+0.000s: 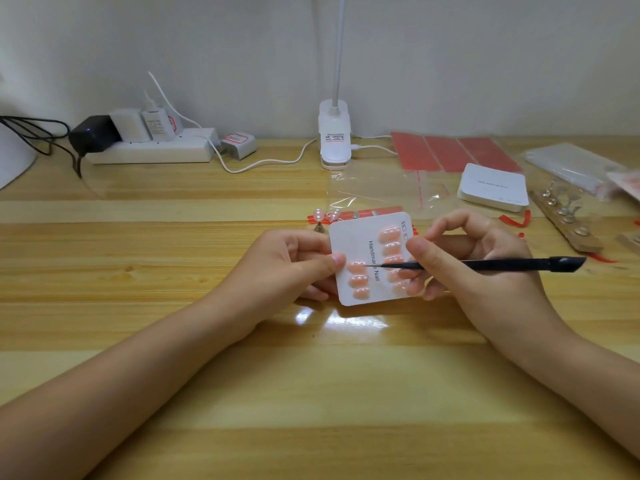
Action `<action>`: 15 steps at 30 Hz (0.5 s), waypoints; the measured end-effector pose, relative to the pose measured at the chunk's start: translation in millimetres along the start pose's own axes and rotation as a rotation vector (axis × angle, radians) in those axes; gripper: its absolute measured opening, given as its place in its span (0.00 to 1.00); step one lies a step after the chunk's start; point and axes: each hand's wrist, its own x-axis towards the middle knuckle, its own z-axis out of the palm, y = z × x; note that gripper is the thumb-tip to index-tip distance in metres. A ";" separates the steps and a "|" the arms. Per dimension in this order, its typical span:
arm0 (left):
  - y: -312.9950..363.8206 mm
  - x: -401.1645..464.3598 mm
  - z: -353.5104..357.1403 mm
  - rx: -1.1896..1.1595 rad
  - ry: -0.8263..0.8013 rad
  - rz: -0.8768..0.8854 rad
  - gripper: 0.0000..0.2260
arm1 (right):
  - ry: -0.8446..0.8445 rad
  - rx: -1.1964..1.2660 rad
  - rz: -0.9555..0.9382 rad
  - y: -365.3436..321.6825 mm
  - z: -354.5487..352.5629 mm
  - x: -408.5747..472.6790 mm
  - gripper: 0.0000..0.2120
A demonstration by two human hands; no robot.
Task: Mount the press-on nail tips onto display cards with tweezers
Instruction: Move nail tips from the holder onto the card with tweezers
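Wooden desk (173, 341), white wall behind; power strip (152, 150) far left. Left hand (294, 265) pinches the display card (353, 244) by its left edge, mid-desk, pink nail tips (358, 280) stuck on in two columns. Right hand (478, 265) grips black tweezers (485, 264), tip touching the card. Card stack (493, 187) far right.

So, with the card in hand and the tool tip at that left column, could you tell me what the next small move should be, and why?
Probably press the tool's tip gently onto the top nail of the left column to seat it. The tip already points there, the left hand pinches the card by its edge beside that nail, and the right hand grips the tool. Two nails wait on stands behind.
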 end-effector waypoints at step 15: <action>0.2 1.6 1.0 0.056 -0.003 -0.014 0.07 | -0.070 -0.020 -0.111 -1.2 -3.0 -0.6 0.07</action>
